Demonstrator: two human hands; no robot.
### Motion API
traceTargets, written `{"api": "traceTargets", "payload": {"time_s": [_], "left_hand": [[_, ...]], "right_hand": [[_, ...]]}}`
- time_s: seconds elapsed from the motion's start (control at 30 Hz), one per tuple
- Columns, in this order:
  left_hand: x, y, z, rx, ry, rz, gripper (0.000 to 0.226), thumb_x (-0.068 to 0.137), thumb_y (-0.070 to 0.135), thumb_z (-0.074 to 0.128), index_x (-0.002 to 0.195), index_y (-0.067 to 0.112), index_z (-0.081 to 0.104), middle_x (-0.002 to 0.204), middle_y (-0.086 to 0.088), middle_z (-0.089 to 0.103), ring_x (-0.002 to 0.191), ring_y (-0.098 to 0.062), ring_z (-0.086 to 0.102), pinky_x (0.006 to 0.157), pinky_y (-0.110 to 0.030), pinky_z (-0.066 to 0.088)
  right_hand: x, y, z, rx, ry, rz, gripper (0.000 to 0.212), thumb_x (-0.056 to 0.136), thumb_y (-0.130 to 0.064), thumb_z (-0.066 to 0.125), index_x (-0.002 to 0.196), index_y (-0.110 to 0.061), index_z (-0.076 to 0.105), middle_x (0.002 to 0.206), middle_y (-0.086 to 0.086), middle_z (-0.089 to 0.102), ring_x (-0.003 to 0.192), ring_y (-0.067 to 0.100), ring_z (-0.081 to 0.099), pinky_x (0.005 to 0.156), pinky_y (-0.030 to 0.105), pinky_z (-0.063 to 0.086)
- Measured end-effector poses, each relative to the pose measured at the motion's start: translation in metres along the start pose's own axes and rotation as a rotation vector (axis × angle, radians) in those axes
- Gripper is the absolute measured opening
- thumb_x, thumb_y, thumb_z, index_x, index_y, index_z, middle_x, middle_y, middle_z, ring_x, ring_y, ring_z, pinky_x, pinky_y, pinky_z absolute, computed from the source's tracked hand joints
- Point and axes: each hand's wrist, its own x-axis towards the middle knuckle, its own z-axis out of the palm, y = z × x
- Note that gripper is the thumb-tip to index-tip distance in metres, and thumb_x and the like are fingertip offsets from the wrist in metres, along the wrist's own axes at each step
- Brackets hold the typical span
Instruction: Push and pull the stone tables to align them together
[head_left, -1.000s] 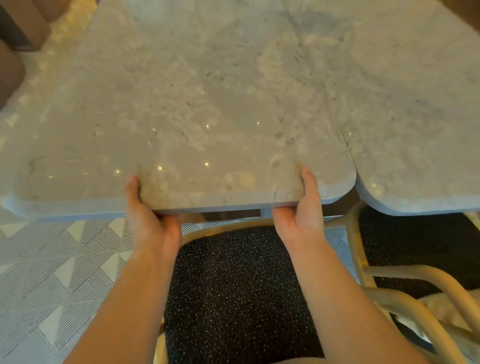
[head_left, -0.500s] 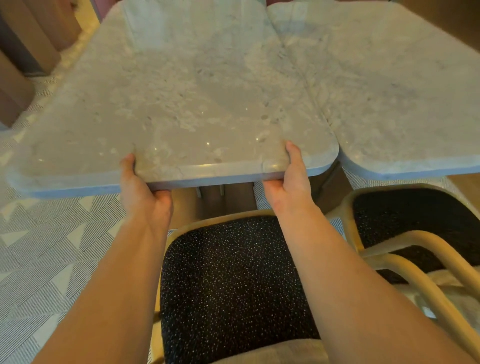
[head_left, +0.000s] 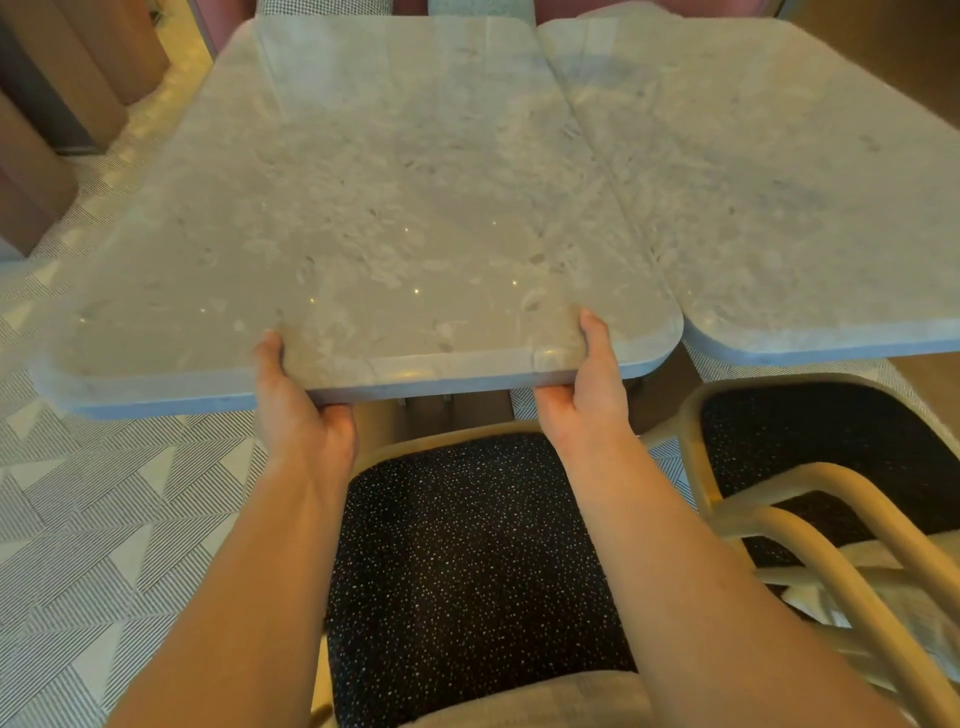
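Stone table (head_left: 363, 218) sits farther off, both hands gripping as before.

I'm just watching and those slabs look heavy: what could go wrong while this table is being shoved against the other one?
1. Both hands, left hand and right hand, grip the left stone table with fingers underneath its edge; a slip might pinch them.
2. The right stone table sits edge to edge with it, so the stone could chip.
3. The speckled chair may block pulling.
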Motion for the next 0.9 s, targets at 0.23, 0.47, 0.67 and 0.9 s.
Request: {"api": "traceTargets", "payload": {"time_s": [0.23, 0.47, 0.67, 0.9], "left_hand": [[-0.014, 0.004, 0.004, 0.082, 0.023, -0.055, 0.042, 0.104, 0.034, 0.069, 0.14, 0.013, 0.064, 0.125, -0.003, 0.079, 0.114, -0.019, 0.078, 0.1, -0.037, 0.062], [-0.127, 0.017, 0.012, 0.42, 0.002, 0.018, 0.055, 0.093, 0.041, 0.071, 0.144, 0.025, 0.058, 0.136, -0.004, 0.068, 0.119, -0.022, 0.071, 0.107, -0.042, 0.056], [-0.21, 0.095, 0.086, 0.622, -0.394, 0.463, 0.053, 0.09, 0.067, 0.068, 0.134, 0.039, 0.059, 0.144, 0.01, 0.065, 0.134, -0.019, 0.066, 0.116, -0.044, 0.05], [-0.306, 0.177, 0.131, 0.676, -1.065, 0.618, 0.083, 0.075, 0.083, 0.072, 0.143, 0.039, 0.052, 0.158, 0.016, 0.051, 0.147, -0.027, 0.054, 0.115, -0.046, 0.049]], "right_hand": [[-0.02, -0.002, -0.001, -0.056, -0.013, 0.05, 0.048, 0.092, -0.029, 0.079, 0.135, -0.019, 0.059, 0.125, 0.01, 0.075, 0.114, 0.028, 0.074, 0.102, 0.049, 0.06], [-0.107, -0.016, -0.003, -0.326, -0.052, 0.18, 0.093, 0.076, -0.059, 0.069, 0.151, -0.011, 0.045, 0.125, 0.02, 0.068, 0.116, 0.031, 0.07, 0.104, 0.043, 0.053], [-0.187, -0.101, 0.058, -0.66, -0.346, -0.211, 0.07, 0.079, -0.072, 0.065, 0.131, -0.025, 0.061, 0.133, 0.004, 0.071, 0.118, 0.011, 0.072, 0.113, 0.038, 0.05], [-0.328, -0.156, 0.112, -0.836, -0.639, -0.753, 0.107, 0.07, -0.093, 0.061, 0.148, -0.022, 0.047, 0.148, -0.004, 0.059, 0.138, 0.006, 0.057, 0.108, 0.016, 0.046]]}}
